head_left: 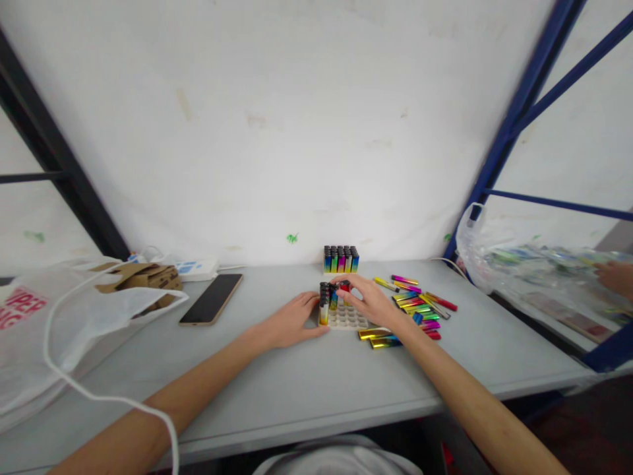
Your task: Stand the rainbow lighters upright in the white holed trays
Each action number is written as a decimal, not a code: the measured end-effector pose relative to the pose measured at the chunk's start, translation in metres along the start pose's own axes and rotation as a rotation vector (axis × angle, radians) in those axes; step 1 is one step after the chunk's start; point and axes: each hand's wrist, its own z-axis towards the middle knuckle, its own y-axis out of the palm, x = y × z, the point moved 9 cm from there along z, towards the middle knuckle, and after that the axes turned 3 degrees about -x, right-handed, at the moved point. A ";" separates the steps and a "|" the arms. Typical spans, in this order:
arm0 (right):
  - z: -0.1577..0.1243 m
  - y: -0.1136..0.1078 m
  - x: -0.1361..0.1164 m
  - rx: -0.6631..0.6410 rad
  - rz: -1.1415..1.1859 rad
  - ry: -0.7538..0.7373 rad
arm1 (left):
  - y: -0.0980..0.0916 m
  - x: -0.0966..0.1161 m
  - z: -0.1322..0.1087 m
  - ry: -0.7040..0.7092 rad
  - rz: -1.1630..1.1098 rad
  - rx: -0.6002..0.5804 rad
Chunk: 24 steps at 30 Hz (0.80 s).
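A pale tray (349, 320) with rows of round-cornered holes lies on the table, several lighters (324, 309) upright along its left side. My left hand (295, 321) braces the tray's left end, thumb at the front corner and fingers behind. Over the tray, my right hand (368, 300) pinches the top of a blue-and-yellow lighter (334, 300) standing among the holes. A red lighter (345, 286) shows just behind those fingers. Loose shiny lighters (418, 305) in many colours lie in a heap right of the tray, partly under my right forearm.
Behind, a full block of upright lighters (341, 259) stands by the wall. To the left are a phone (212, 300), a white power strip (196, 269), a cardboard box (148, 280) and a plastic bag (89, 330) with a white cable. Another person's hand (616, 277) shows far right.
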 end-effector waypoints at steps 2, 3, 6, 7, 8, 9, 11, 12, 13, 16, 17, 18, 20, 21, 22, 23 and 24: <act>0.000 -0.006 0.002 0.051 -0.001 0.023 | -0.001 0.001 0.000 0.013 -0.001 0.007; -0.001 -0.010 0.005 0.088 0.011 0.047 | -0.001 0.001 -0.001 0.017 0.000 0.013; -0.003 -0.018 0.018 0.169 0.131 0.148 | -0.001 0.000 -0.001 0.014 0.007 0.008; -0.003 -0.016 0.022 0.166 0.194 0.180 | 0.000 0.000 0.000 0.009 0.008 0.001; -0.003 -0.013 0.026 0.151 0.261 0.212 | 0.000 0.000 0.000 0.002 0.008 -0.006; -0.003 -0.009 0.030 0.131 0.326 0.241 | 0.001 0.000 0.000 -0.003 0.008 -0.013; -0.004 0.000 0.036 0.095 0.446 0.299 | 0.001 -0.001 0.000 -0.010 0.009 -0.016; -0.004 0.004 0.038 0.086 0.502 0.325 | 0.001 -0.001 0.000 -0.010 0.009 -0.013; -0.004 0.007 0.039 0.082 0.550 0.345 | 0.001 -0.001 0.000 -0.008 0.008 -0.009; -0.003 0.013 0.038 0.082 0.638 0.364 | 0.001 -0.001 -0.001 0.004 -0.002 -0.001; -0.003 0.014 0.038 0.079 0.654 0.371 | 0.000 -0.001 -0.001 0.005 -0.005 0.000; -0.003 0.015 0.037 0.076 0.666 0.380 | 0.000 -0.001 -0.001 0.004 -0.006 0.001; -0.004 0.016 0.037 0.079 0.673 0.402 | 0.001 -0.002 -0.001 0.000 -0.005 -0.002; -0.004 0.016 0.037 0.085 0.670 0.413 | 0.001 -0.002 -0.001 -0.001 -0.004 -0.003; -0.005 0.017 0.037 0.090 0.666 0.425 | 0.002 -0.002 -0.001 -0.002 -0.004 -0.005; -0.005 0.018 0.037 0.090 0.661 0.438 | 0.002 -0.003 -0.001 -0.002 -0.003 -0.006; -0.005 0.020 0.037 0.086 0.658 0.454 | 0.002 -0.003 0.000 -0.002 -0.002 -0.008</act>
